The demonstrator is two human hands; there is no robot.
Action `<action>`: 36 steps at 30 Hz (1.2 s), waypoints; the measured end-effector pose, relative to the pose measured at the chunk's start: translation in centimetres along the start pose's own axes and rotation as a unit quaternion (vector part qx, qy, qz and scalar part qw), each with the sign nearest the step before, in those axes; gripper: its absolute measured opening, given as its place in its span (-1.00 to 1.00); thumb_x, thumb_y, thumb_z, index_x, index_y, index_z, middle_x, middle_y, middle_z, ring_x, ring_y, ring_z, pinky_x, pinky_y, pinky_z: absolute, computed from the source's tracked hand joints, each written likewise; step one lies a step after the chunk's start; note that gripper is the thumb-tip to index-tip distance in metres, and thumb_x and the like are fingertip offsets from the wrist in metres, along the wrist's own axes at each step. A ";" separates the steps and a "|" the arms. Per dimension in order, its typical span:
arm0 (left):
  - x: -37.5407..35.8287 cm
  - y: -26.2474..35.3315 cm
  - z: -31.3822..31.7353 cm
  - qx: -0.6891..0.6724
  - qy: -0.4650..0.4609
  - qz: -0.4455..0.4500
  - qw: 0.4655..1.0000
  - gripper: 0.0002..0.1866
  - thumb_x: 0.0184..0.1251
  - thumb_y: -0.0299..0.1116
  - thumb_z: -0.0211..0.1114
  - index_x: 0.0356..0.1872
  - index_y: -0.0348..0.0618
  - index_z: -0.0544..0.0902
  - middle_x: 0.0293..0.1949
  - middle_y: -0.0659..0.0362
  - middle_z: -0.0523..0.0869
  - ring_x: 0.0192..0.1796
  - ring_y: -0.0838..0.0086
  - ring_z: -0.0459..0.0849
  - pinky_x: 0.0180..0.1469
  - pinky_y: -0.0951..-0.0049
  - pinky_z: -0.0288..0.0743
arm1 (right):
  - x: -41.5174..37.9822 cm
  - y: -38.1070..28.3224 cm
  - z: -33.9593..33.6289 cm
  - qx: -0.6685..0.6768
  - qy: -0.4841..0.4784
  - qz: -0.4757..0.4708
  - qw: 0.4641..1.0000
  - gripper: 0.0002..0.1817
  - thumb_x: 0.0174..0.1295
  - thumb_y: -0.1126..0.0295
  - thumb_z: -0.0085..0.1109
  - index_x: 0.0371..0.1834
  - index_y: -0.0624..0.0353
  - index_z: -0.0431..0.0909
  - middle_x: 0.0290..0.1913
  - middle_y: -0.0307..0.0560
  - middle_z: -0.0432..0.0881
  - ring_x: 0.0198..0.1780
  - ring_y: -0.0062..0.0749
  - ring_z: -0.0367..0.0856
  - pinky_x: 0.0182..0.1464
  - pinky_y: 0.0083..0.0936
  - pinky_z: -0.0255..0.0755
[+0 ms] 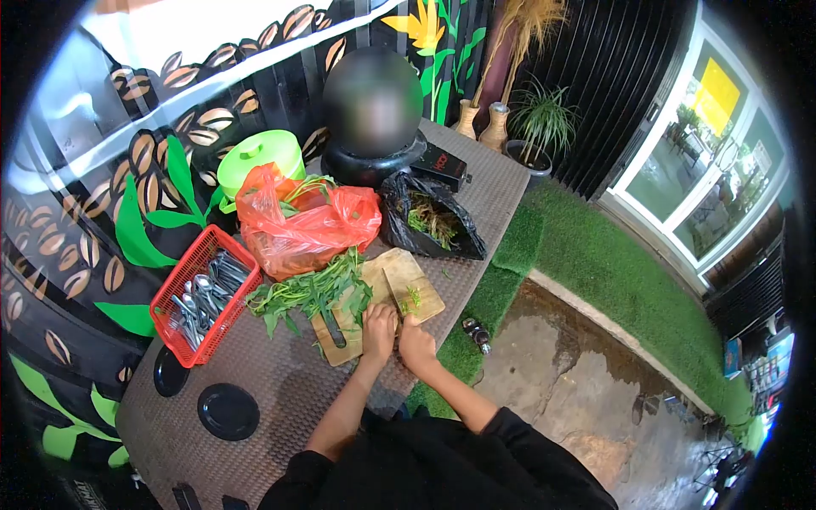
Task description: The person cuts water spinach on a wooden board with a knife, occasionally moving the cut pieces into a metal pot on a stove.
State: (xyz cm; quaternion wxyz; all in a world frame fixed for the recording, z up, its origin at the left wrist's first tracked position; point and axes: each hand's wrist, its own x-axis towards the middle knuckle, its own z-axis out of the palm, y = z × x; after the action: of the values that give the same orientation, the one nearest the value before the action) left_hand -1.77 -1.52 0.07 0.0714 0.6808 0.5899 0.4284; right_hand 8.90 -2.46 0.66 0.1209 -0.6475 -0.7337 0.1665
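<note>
On the table a wooden cutting board (350, 320) lies at a slant, with a slot near its left end. A heap of long-leafed green vegetables (319, 291) covers its left side and spills onto the table. My left hand (379, 330) presses down on the stem end of the greens, fingers curled over them. My right hand (416, 345) is closed round the handle of a knife (393, 290), mostly hidden by the fingers. The blade points away from me across the board, close beside my left fingers. Small cut green pieces (412, 297) lie right of the blade.
Behind the board stand a red plastic bag (297, 225) and a black bag with plant trimmings (425, 225). A red basket of cutlery (204, 293) and black plates (228, 411) are on the left. A green lidded container (259, 161) and black stove (374, 166) stand farther back.
</note>
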 end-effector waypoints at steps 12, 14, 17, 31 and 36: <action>0.6 0.3 -0.5 0.002 -0.026 -0.059 0.998 -0.92 0.16 -0.49 0.20 -0.36 -0.25 0.62 -0.30 0.04 0.58 -0.10 0.14 0.47 0.03 0.22 0.31 | 1.1 1.7 -2.2 0.015 -0.045 0.004 0.999 -0.64 0.35 0.17 -0.18 -0.03 0.27 0.27 -0.41 0.28 0.63 -0.32 0.20 0.64 -0.28 0.00 0.52; 0.6 0.0 -0.2 -0.009 -0.027 -0.043 0.999 -0.92 0.15 -0.49 0.20 -0.36 -0.25 0.62 -0.30 0.05 0.58 -0.09 0.14 0.48 0.04 0.22 0.30 | 1.0 1.8 -2.4 0.026 -0.051 -0.005 0.998 -0.64 0.35 0.17 -0.16 -0.04 0.29 0.28 -0.38 0.31 0.62 -0.30 0.21 0.63 -0.26 0.01 0.51; 0.7 0.2 0.3 -0.021 -0.036 -0.024 0.999 -0.90 0.15 -0.47 0.20 -0.36 -0.25 0.62 -0.28 0.04 0.60 -0.09 0.16 0.48 0.05 0.22 0.29 | 0.5 1.4 -3.0 0.019 -0.055 -0.003 0.998 -0.63 0.34 0.17 -0.16 -0.05 0.30 0.27 -0.38 0.31 0.62 -0.30 0.21 0.64 -0.26 0.03 0.51; 0.3 0.4 -0.2 -0.027 -0.009 -0.003 1.000 -0.88 0.14 -0.59 0.15 -0.29 -0.29 0.58 -0.29 0.02 0.61 -0.11 0.13 0.53 -0.01 0.21 0.35 | 0.1 0.5 -1.2 0.030 -0.001 -0.007 1.000 -0.73 0.34 0.24 -0.15 -0.16 0.27 0.28 -0.44 0.28 0.62 -0.36 0.18 0.64 -0.37 -0.05 0.52; 0.8 0.3 0.1 -0.140 -0.026 -0.092 0.986 -0.72 0.12 -0.68 0.13 -0.12 -0.27 0.39 -0.30 -0.03 0.59 -0.16 0.08 0.56 -0.09 0.18 0.38 | 1.8 1.0 0.1 -0.001 0.031 -0.030 0.999 -0.74 0.26 0.35 -0.11 -0.10 0.30 0.32 -0.51 0.15 0.64 -0.47 0.03 0.67 -0.50 -0.12 0.55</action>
State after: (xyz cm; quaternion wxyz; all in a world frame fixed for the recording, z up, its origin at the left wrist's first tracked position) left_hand -1.52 -0.85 0.59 0.2206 0.6178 0.5825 0.4800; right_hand 9.55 -0.58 0.09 0.1479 -0.6302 -0.7488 0.1422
